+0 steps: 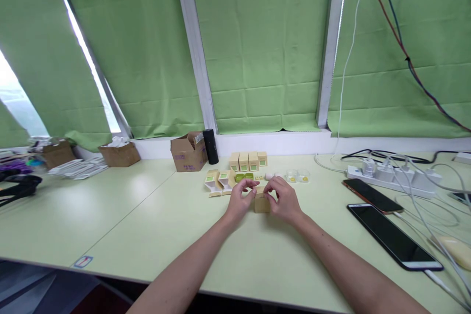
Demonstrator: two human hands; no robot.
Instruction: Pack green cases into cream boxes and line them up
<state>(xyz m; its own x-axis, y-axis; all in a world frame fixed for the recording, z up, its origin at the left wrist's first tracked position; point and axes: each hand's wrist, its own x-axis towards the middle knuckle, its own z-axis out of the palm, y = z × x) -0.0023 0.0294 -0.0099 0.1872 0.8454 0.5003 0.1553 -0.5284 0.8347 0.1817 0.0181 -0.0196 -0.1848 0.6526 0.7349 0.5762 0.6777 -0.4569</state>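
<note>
A small brown cardboard box [261,204] stands on the table between my two hands. My left hand [241,199] is at its left side, thumb and fingers curled at the upper edge. On the other side my right hand [284,199] pinches the top edge of the box. Just beyond lie two open small boxes [212,182], green plastic pieces [244,176] and tiny yellow pieces [259,177]. White rolls [270,175], partly behind my right hand, and clear round containers [298,175] sit to the right. Several closed small boxes [248,161] stand in a row behind.
A larger carton [188,152] and a black cylinder [210,146] stand against the wall. At right are two phones [395,235], a power strip [392,182] with chargers and tangled cables. More cartons [119,154] and papers [79,168] lie far left.
</note>
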